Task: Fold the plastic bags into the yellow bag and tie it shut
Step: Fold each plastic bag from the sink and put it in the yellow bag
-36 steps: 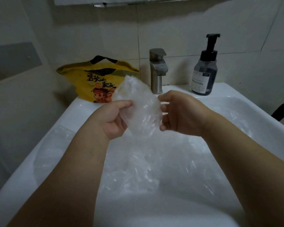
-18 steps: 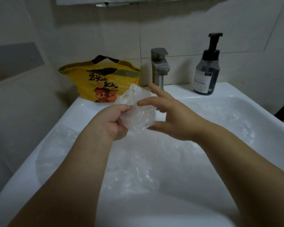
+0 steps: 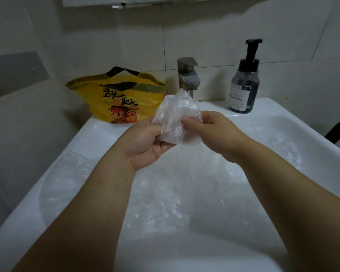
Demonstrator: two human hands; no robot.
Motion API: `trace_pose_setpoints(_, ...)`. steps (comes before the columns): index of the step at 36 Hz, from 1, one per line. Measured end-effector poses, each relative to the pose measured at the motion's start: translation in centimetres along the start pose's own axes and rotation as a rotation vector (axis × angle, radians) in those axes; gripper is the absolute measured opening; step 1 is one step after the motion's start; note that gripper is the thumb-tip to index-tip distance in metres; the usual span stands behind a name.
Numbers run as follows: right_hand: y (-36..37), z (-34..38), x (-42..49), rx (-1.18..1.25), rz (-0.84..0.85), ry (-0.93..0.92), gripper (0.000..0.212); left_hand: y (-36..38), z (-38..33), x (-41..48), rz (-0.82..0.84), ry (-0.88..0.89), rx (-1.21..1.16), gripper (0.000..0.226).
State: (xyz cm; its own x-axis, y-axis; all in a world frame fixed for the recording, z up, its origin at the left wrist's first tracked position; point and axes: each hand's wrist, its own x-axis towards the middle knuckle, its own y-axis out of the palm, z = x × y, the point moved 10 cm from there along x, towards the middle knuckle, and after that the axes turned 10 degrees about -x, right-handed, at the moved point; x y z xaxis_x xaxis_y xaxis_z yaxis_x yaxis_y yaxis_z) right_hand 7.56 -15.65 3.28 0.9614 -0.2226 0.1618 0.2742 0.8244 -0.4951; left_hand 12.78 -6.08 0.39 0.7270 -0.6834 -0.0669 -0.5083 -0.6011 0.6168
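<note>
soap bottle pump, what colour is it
Black pump, seen in the head view.

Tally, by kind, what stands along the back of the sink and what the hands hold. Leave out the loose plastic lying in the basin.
Bags: 2, the yellow bag and the clear folded bag, which the left hand and right hand hold
Taps: 1, the metal tap
Pump bottles: 1, the dark pump bottle
Total: 4
</note>
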Motion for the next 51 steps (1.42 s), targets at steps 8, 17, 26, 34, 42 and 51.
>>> trace_pose_setpoints(8, -0.5, -2.0, 0.2, 0.216, -0.069, 0.188, 0.020, 1.0, -0.1, -0.4, 0.062, 0.013, -0.079, 0.044)
trace_pose_setpoints(17, 1.2, -2.3, 0.0, 0.522, 0.089, 0.266, 0.029, 1.7, -0.2, -0.8, 0.138, -0.001, -0.034, 0.044)
trace_pose_setpoints(26, 1.6, -1.8, -0.1, 0.252, 0.174, 0.175, 0.046, 1.3, -0.4, -1.1, 0.163, 0.000, 0.226, 0.053)
trace_pose_setpoints(34, 2.0, -1.3, -0.1, 0.429, 0.189, 0.176, 0.095, -1.4, -1.7, -0.3, -0.115, 0.123, 0.242, 0.035)
trace_pose_setpoints(42, 3.6, -1.7, -0.3, 0.654, 0.183, 0.254, 0.037, -0.8, -2.4, -0.5, -0.154, 0.222, 0.107, 0.025)
trace_pose_setpoints(51, 1.9, -0.9, -0.1, 0.771, 0.100, 0.175, 0.026, -1.0, -2.5, -0.4, -0.119, 0.219, -0.095, 0.049)
